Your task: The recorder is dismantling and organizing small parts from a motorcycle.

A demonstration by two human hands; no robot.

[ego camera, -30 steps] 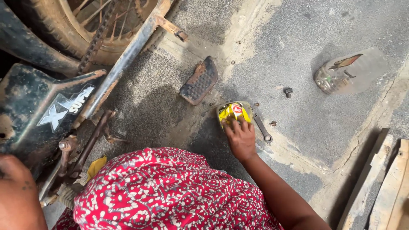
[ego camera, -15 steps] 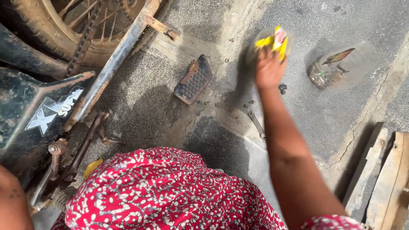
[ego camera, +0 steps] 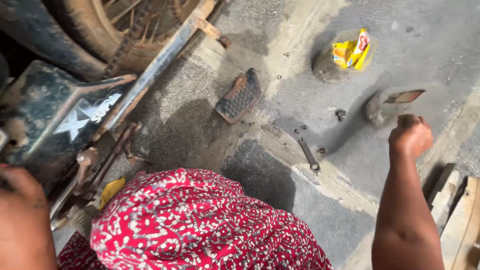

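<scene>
The yellow packet (ego camera: 351, 52) has left the right hand (ego camera: 411, 136) since half a second ago: it now lies on the concrete floor (ego camera: 440, 45) on its own, in a clear wrapper against a small dusty mound, and the hand has drawn back towards the body. Taking the spanner (ego camera: 309, 155) on the ground as our marker: the packet sits well beyond it and to the right, and the right hand hangs to the right of it, fingers curled into a loose fist, gripping nothing that can be seen. Just past that fist, also right of the spanner, lies an opened tin can (ego camera: 382, 104) on its side, lid bent up. The hand is near it but not touching.

Left of the spanner and a little further off, a worn rubber footrest pad (ego camera: 239, 96) lies loose. Further left again stands the motorcycle (ego camera: 60, 115), its rear wheel and chain at the top of view. The left hand (ego camera: 20, 200) is down at the bike's side, far left of the spanner, partly out of view; its fingers cannot be told.

So, by the look of it, the packet is set aside, the spanner lies untouched, the pad is off the bike, and both hands are free of tools. The red patterned garment (ego camera: 200, 225) fills the foreground.
</scene>
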